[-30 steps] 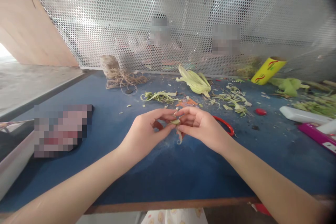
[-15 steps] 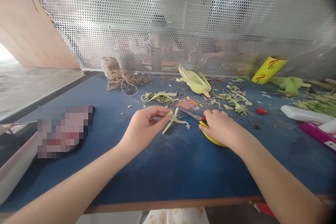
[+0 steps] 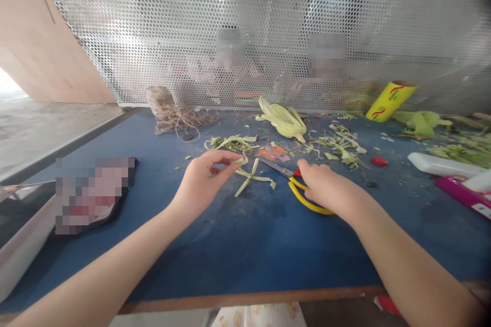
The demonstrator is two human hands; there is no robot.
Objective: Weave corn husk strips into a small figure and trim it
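My left hand (image 3: 207,173) pinches a pale green strip of corn husk (image 3: 241,160) between thumb and fingertips. Just right of those fingertips, crossed husk strips (image 3: 251,176) lie on the blue tabletop. My right hand (image 3: 326,184) is closed on the scissors (image 3: 312,208) near their red pivot. Their yellow handle loops show below the fingers, and the metal blades point left toward the crossed strips. Part of the handles is hidden under the hand. Beyond both hands lies a leafy corn husk (image 3: 284,121), with husk shreds (image 3: 232,143) in front of it.
A twine roll with loose strands (image 3: 184,118) stands back left. A phone-like slab (image 3: 123,184), blurred out, lies at left. At right are a yellow tube (image 3: 390,101), a red piece (image 3: 380,161), a white-and-purple tool (image 3: 456,186) and more husk scraps. Perforated metal (image 3: 268,10) closes the back.
My left hand has drawn slightly left, away from the crossed strips. My right hand has shifted on the scissors, so more of the yellow loops shows.
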